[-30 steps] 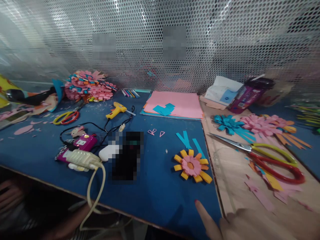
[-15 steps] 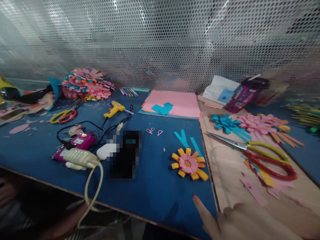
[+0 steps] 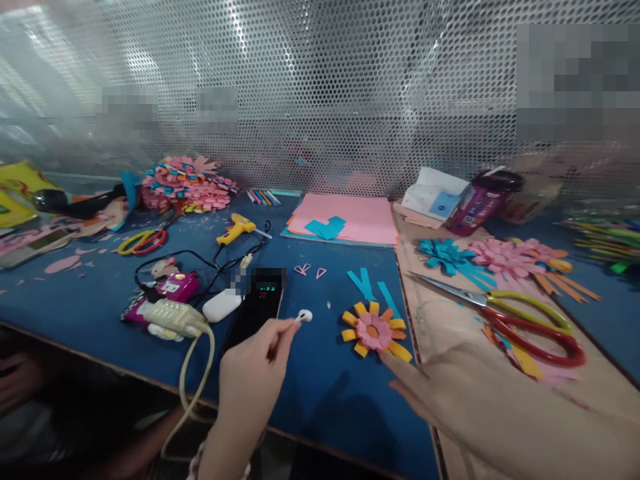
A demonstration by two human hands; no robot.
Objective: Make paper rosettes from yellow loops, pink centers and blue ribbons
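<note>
Left hand (image 3: 257,373) pinches a white earbud (image 3: 305,316), which a slack grip could drop; right hand (image 3: 480,400), fingers extended, holds nothing beside the paper flower (image 3: 383,333)

The person's left hand (image 3: 257,367) is at the near centre, above its wrist (image 3: 223,437) at the near edge, with the back of the hand facing left and the thumb and forefinger (image 3: 277,325) closed in a pinch that points right and far. The right hand (image 3: 480,393) extends in from the near right, blurred, back upward, two digits stretched toward the left with their tips slightly apart. The two hands are apart.
</note>
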